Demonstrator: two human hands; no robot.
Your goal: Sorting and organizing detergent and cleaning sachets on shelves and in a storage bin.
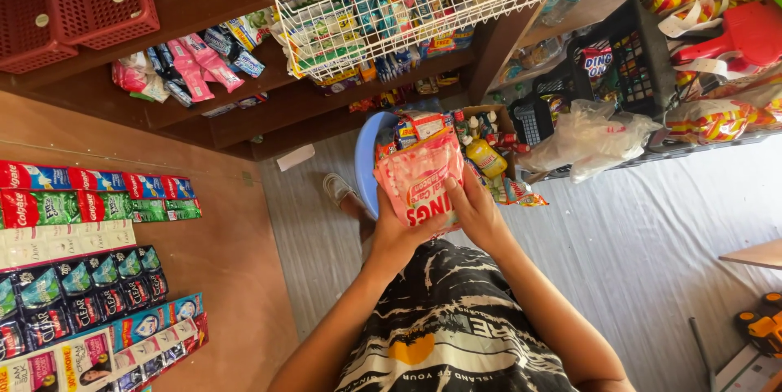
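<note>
A pink, glossy plastic snack packet (417,178), soft and crinkled, is held upright at the centre of the view, above a black-and-white printed shirt (452,327). The left hand (397,233) is clamped on the packet's lower left corner; the right hand (481,213) is pressed flat against its right edge. Both hands are closed on the packet and lie close together.

Just behind the packet, a round blue plastic basin (364,165) and a cardboard box (489,127) of small bottles and packets are seen, with a sandalled foot (338,189) beside the basin. Open grey plank floor (643,253) is noted right of the packet. Left of it, flat foil sachet strips (90,278) lie on a smooth brown board. Beyond and above the packet, a white wire basket (423,5) juts from dark wooden shelves; black mesh racks (635,66) stand to the right.
</note>
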